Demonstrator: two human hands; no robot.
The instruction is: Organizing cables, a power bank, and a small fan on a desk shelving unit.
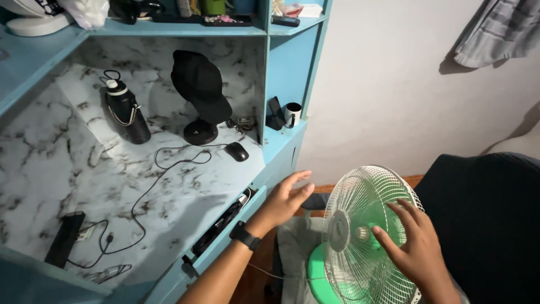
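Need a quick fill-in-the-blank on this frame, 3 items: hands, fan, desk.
1. The right hand rests on the wire grille of a green ____.
2. The left hand, open beside the grille, wears a black ____ at the wrist.
3. On the marble-patterned desk, a black cap sits on a ____.

Missing words: fan; watch; stand

A small table fan stands low in the lower right of the view, just beside the blue edge of the marble-patterned desk. It has a round white wire cage with a pale disc at the centre of the front grille, green blades showing through the wires, and a green base under it. The cage is tilted, its front facing left and a little upward, and the blades look still
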